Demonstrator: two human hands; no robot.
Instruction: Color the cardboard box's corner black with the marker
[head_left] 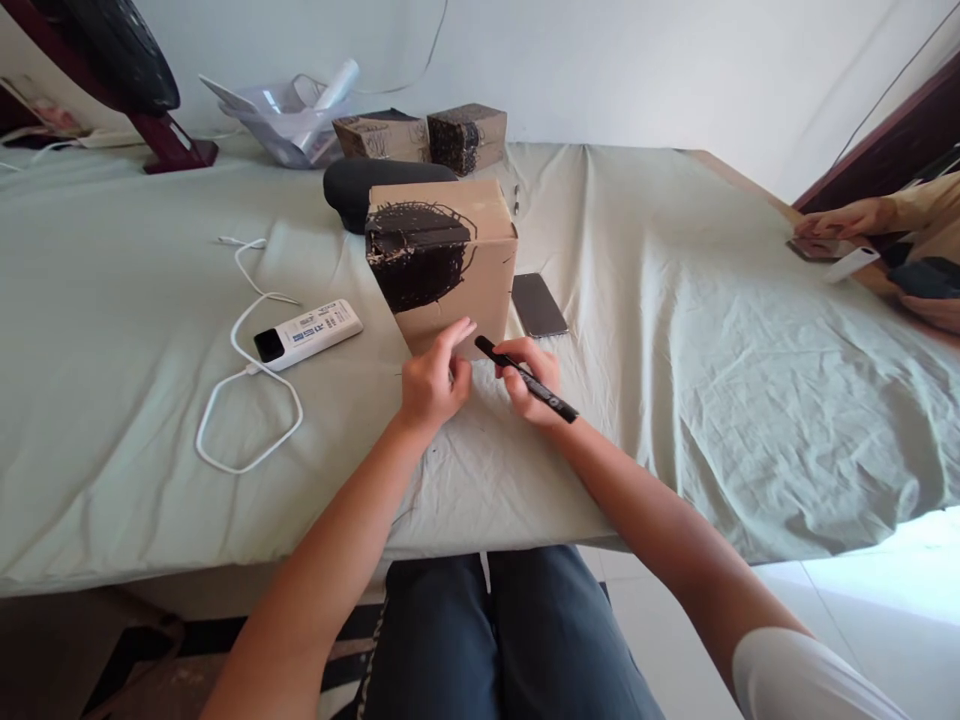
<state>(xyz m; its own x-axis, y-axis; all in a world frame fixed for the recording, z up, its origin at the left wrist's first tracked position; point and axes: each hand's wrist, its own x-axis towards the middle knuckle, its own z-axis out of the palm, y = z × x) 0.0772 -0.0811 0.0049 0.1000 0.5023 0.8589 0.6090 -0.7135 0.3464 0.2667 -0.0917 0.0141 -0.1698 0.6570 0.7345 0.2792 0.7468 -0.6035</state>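
Observation:
A brown cardboard box (487, 285) stands upright in front of me, with a large scribbled black patch (424, 262) across its left part. Against the lower front of the box rests my left hand (436, 378), its index finger stretched out and thumb apart, holding nothing. My right hand (534, 378) is closed round a black marker pen (541, 392), which slants with its upper-left end close to the box's lower edge. Whether the marker's tip touches the cardboard is not clear. Just right of the box lies a dark phone (539, 305).
Left on the green cloth (675, 300) lie a white power bank (309, 332) and a looped white cable (247, 468). Behind the box are a black case (349, 195), two smaller scribbled boxes (484, 135), a clear plastic basket (281, 140) and a fan (176, 150). Another person's hand (847, 218) is far right.

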